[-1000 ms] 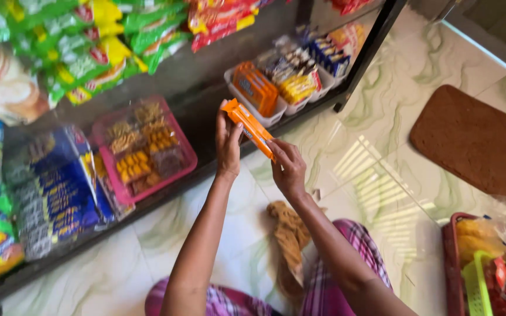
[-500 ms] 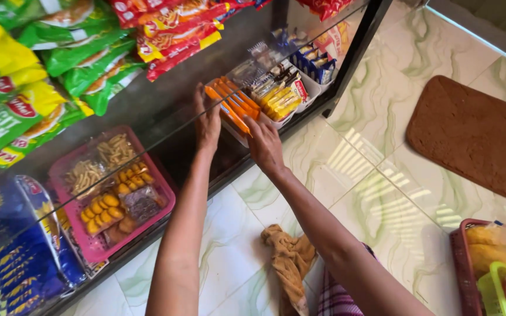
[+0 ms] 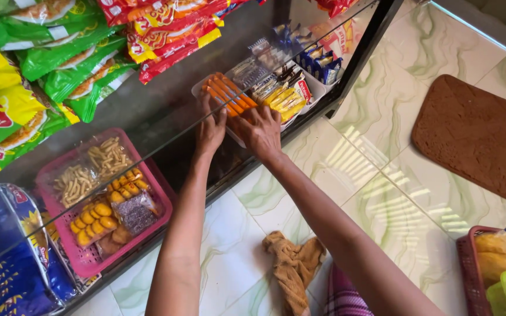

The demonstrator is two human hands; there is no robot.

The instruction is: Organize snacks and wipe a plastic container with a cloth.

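L hand (image 3: 211, 127): fingers spread, flat on orange packs (image 3: 228, 93).
R hand (image 3: 263, 131): open, pressing the packs' near ends.
Risk: hard push could tip white tray (image 3: 317, 89) off shelf edge.

Orange snack packets (image 3: 228, 93) in a white plastic tray (image 3: 203, 88); pink mesh basket (image 3: 147, 175); green and red hanging packets (image 3: 77, 64); green-veined white marble floor (image 3: 382, 152); brown mat (image 3: 475, 134); tan cloth (image 3: 293, 266).

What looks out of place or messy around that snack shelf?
One thing: a crumpled tan cloth lies loose on the tiled floor below the shelf. Otherwise both hands, left and right, rest on orange packets lying neatly in a white tray.
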